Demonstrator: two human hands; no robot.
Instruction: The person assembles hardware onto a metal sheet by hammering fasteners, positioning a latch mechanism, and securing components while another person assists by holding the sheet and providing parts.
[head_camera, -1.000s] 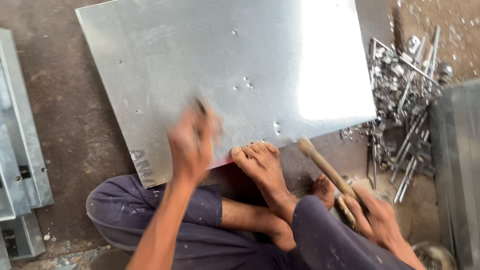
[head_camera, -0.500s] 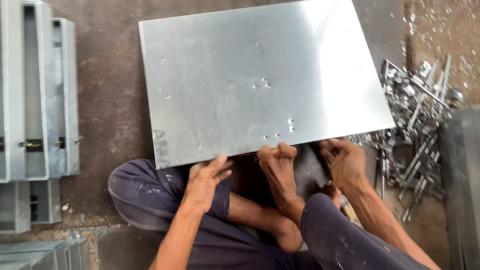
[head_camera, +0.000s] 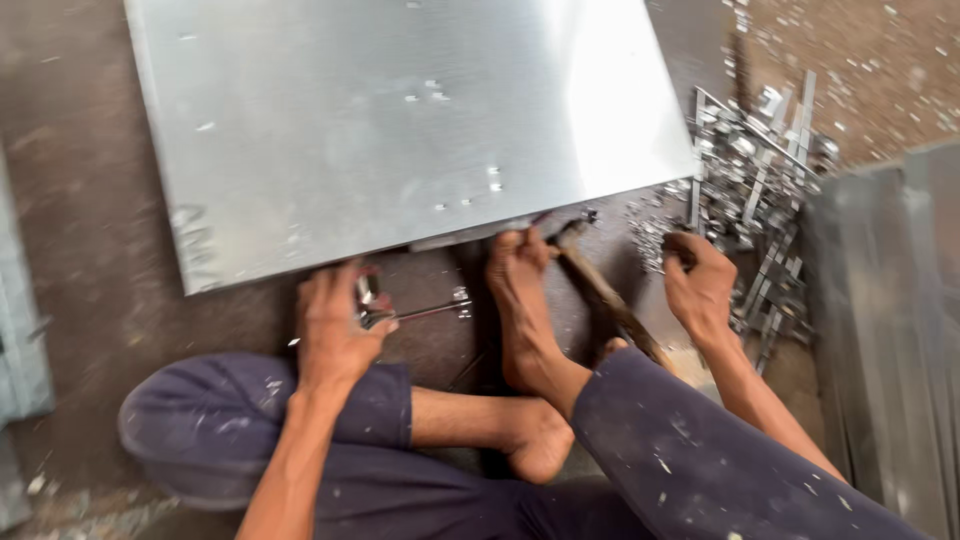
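Observation:
A large shiny metal sheet (head_camera: 400, 130) lies flat on the floor in front of me. My left hand (head_camera: 335, 325) is at its near edge, closed around a small shiny metal fitting (head_camera: 372, 303) with a thin rod sticking out to the right. My right hand (head_camera: 700, 285) has its fingers curled at the edge of a pile of small metal parts (head_camera: 760, 170); what it holds is hidden. A wooden-handled hammer (head_camera: 600, 290) lies on the floor between my bare foot (head_camera: 520, 290) and my right hand. The toes touch the sheet's edge.
Grey metal panels (head_camera: 880, 330) stand along the right side. Another folded metal piece (head_camera: 20, 340) shows at the left edge. Metal scraps dot the brown floor (head_camera: 850, 60) at the upper right. My crossed legs in dark trousers (head_camera: 680, 450) fill the bottom.
The hammer has left my right hand and lies on the floor. My right hand moved right to the parts pile. My left hand came down off the sheet and closed on the small fitting.

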